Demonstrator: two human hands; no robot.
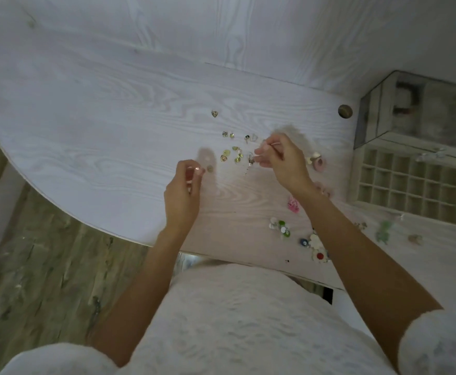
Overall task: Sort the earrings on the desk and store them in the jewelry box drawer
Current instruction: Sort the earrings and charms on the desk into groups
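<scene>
Several small gold earrings [232,154] lie scattered on the white desk [99,136], with one gold heart earring [214,113] apart further back. My right hand [281,161] hovers over the cluster and pinches a thin dangling earring [250,159] between thumb and fingers. My left hand [184,190] is curled to the left of the cluster, its fingertips pinching something tiny that I cannot make out. The jewelry box [421,115] stands at the right, its drawer [408,185] pulled out, showing a grid of small compartments.
Coloured earrings lie near the desk's front edge: pink ones [294,205], green and white ones [280,227], flower-shaped ones [316,247]. A pink round piece [318,162] sits right of my right hand. A brass knob [345,111] is by the box. Wooden floor lies to the left.
</scene>
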